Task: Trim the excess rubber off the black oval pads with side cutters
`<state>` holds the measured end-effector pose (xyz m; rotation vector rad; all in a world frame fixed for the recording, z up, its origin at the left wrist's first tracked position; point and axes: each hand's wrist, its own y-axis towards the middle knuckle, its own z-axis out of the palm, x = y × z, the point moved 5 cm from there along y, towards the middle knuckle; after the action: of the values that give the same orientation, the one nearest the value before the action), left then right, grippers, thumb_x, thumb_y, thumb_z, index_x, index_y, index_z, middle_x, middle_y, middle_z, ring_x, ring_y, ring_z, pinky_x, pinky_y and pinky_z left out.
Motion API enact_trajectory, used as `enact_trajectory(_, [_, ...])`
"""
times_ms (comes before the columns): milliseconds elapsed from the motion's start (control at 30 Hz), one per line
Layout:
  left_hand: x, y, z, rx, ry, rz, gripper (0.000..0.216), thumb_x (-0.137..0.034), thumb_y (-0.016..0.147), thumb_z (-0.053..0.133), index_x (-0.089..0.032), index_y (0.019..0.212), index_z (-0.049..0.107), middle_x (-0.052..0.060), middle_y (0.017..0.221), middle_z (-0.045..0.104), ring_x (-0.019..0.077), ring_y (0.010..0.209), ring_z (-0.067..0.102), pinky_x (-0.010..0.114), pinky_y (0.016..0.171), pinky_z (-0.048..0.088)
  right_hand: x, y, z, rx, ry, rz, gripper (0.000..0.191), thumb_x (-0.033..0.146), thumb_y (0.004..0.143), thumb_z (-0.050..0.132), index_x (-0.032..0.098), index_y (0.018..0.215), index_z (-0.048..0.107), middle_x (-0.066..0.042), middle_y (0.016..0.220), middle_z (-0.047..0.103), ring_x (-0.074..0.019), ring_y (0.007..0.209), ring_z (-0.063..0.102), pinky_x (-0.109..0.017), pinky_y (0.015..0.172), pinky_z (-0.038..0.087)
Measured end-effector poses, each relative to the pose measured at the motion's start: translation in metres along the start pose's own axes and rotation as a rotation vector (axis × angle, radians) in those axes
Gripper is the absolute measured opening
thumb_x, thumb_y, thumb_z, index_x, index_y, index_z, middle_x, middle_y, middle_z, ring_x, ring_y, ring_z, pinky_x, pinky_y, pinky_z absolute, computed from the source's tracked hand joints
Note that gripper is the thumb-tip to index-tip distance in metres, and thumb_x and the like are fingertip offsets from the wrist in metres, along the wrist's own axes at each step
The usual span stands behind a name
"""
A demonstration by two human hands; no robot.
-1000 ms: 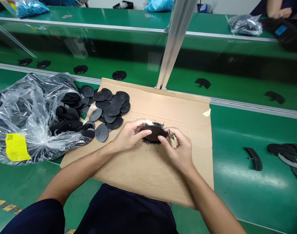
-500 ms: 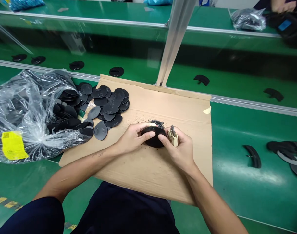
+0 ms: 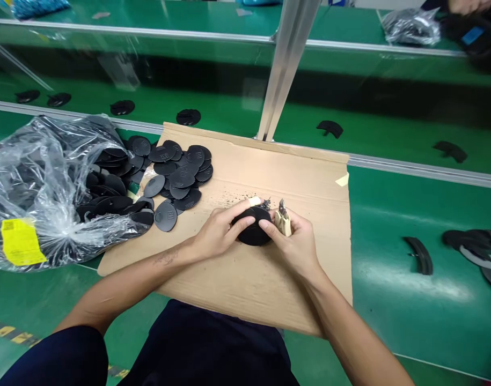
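Note:
Between my two hands is a round black plastic piece [image 3: 254, 231], held over the cardboard sheet [image 3: 229, 289]. My left hand [image 3: 225, 228] grips its left side, thumb on the near face, with pale tape round one finger. On the other side, the thumb of my right hand [image 3: 295, 238] presses against the piece. Tucked in that same hand are cutting pliers [image 3: 283, 219] with cream handles, jaws pointing up. Small black scraps [image 3: 266, 203] lie on the cardboard just beyond the piece.
A pile of flat black pieces [image 3: 183, 174] lies left on the cardboard, beside a clear plastic bag [image 3: 48, 177] holding more. A metal post [image 3: 285, 69] rises behind the cardboard. Curved black parts [image 3: 420, 254] lie on the green table at right. A co-worker's hand [image 3: 466, 5] shows far right.
The black piece has tilted so its face shows more fully. My left fingers have lifted along its top edge, and the pliers have shifted slightly left with my right hand.

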<state>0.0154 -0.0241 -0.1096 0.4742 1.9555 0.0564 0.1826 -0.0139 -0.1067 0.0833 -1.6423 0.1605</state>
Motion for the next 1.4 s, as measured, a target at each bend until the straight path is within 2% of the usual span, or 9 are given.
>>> enact_trajectory(133, [-0.003, 0.000, -0.001, -0.001, 0.004, 0.074, 0.041, -0.031, 0.103, 0.055, -0.017, 0.142, 0.061, 0.010, 0.139, 0.069, 0.0222, 0.126, 0.070, 0.031, 0.109, 0.056, 0.002, -0.001, 0.000, 0.007, -0.035, -0.062, 0.043, 0.056, 0.080, 0.080, 0.020, 0.074, 0.059, 0.004, 0.064, 0.047, -0.0097, 0.058, 0.038, -0.024, 0.054, 0.037])
enact_trajectory(233, [0.001, 0.001, -0.002, -0.026, -0.106, 0.028, 0.044, -0.033, 0.101, 0.061, -0.016, 0.142, 0.061, 0.011, 0.132, 0.073, 0.0222, 0.119, 0.073, 0.030, 0.102, 0.060, 0.007, -0.004, -0.001, -0.005, -0.096, -0.186, 0.029, 0.044, 0.088, 0.075, 0.020, 0.079, 0.063, 0.003, 0.067, 0.053, -0.0108, 0.058, 0.044, -0.025, 0.056, 0.041])
enact_trajectory(333, [0.001, 0.003, -0.004, -0.051, -0.259, 0.033, 0.035, -0.037, 0.098, 0.067, -0.016, 0.126, 0.070, 0.010, 0.113, 0.080, 0.0205, 0.101, 0.078, 0.027, 0.087, 0.064, 0.014, -0.008, -0.001, -0.003, -0.171, -0.356, 0.015, 0.032, 0.092, 0.072, 0.021, 0.084, 0.067, 0.000, 0.074, 0.064, -0.0130, 0.063, 0.055, -0.028, 0.061, 0.047])
enact_trajectory(433, [-0.006, 0.005, -0.009, -0.086, -0.266, 0.119, 0.027, -0.034, 0.095, 0.072, -0.016, 0.113, 0.076, 0.009, 0.104, 0.081, 0.0198, 0.096, 0.079, 0.028, 0.084, 0.064, 0.018, -0.013, 0.000, 0.019, -0.211, -0.521, 0.002, 0.020, 0.092, 0.070, 0.022, 0.091, 0.070, -0.003, 0.083, 0.072, -0.0154, 0.071, 0.065, -0.029, 0.065, 0.053])
enact_trajectory(567, [-0.016, 0.004, -0.013, -0.121, -0.194, 0.219, 0.023, -0.031, 0.094, 0.074, -0.016, 0.112, 0.077, 0.009, 0.100, 0.081, 0.0177, 0.092, 0.077, 0.027, 0.084, 0.062, 0.022, -0.016, 0.002, 0.025, -0.245, -0.662, 0.015, 0.010, 0.089, 0.070, 0.023, 0.097, 0.071, -0.004, 0.087, 0.074, -0.0169, 0.075, 0.071, -0.030, 0.067, 0.057])
enact_trajectory(733, [-0.026, 0.002, -0.018, -0.188, -0.046, 0.378, 0.018, -0.029, 0.092, 0.076, -0.014, 0.101, 0.077, 0.006, 0.084, 0.077, 0.0135, 0.075, 0.070, 0.025, 0.071, 0.056, 0.024, -0.016, 0.004, 0.058, -0.274, -0.677, 0.019, 0.008, 0.089, 0.068, 0.023, 0.100, 0.072, -0.005, 0.090, 0.077, -0.0180, 0.079, 0.074, -0.030, 0.069, 0.060])
enact_trajectory(1033, [-0.034, 0.000, -0.021, -0.202, 0.092, 0.507, 0.018, -0.027, 0.093, 0.075, -0.015, 0.106, 0.074, 0.005, 0.084, 0.077, 0.0143, 0.076, 0.069, 0.028, 0.071, 0.056, 0.023, -0.019, 0.004, 0.095, -0.330, -0.739, 0.027, 0.005, 0.090, 0.065, 0.023, 0.108, 0.072, -0.006, 0.094, 0.077, -0.0170, 0.080, 0.073, -0.029, 0.069, 0.060])
enact_trajectory(1300, [-0.031, 0.003, -0.020, -0.096, 0.069, 0.457, 0.025, -0.030, 0.100, 0.064, -0.013, 0.117, 0.072, 0.011, 0.098, 0.078, 0.0172, 0.092, 0.073, 0.030, 0.082, 0.060, 0.024, -0.017, 0.002, 0.079, -0.307, -0.728, 0.023, 0.005, 0.090, 0.067, 0.023, 0.104, 0.072, -0.005, 0.092, 0.076, -0.0172, 0.079, 0.073, -0.029, 0.070, 0.059])
enact_trajectory(1400, [-0.025, 0.004, -0.022, -0.096, 0.058, 0.389, 0.025, -0.030, 0.100, 0.065, -0.014, 0.118, 0.073, 0.010, 0.099, 0.079, 0.0157, 0.089, 0.075, 0.026, 0.078, 0.060, 0.026, -0.014, -0.002, 0.061, -0.293, -0.661, 0.016, 0.010, 0.090, 0.070, 0.023, 0.098, 0.072, -0.004, 0.090, 0.076, -0.0180, 0.079, 0.072, -0.030, 0.072, 0.059])
